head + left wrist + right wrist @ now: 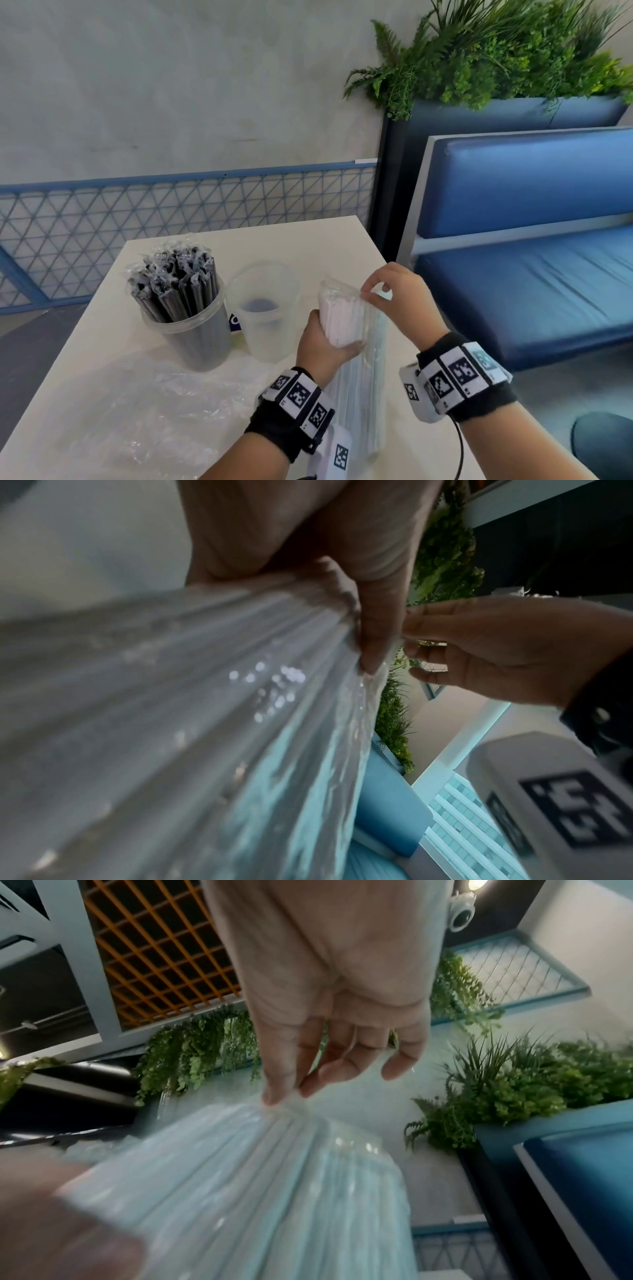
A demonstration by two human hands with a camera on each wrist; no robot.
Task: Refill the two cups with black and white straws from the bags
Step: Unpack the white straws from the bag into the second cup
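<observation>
The bag of white straws (346,325) is up off the table, held upright near the table's right side, just right of the empty cup (263,308). The left hand (325,346) wraps round the bundle at its middle, fingers and thumb curled about the plastic, and the left wrist view shows the thumb (377,631) pressed along the bag's edge. The right hand (394,298) comes in at the top of the bag and pinches the clear film between thumb and forefinger; in the right wrist view those fingertips (274,1096) meet on a gathered bit of plastic, with the other fingers loosely bent and holding nothing. The white straws show through the wrap, packed tight and blurred in both wrist views.

Left of the empty cup, touching or nearly so, stands the other cup (191,325), packed with black straws (174,277) in their clear sleeves. A crumpled clear bag (144,411) lies flat on the near left of the white table (85,342). To the right runs a blue bench (531,240), with green plants (496,51) in a planter behind it. A mesh railing (171,212) crosses the far left.
</observation>
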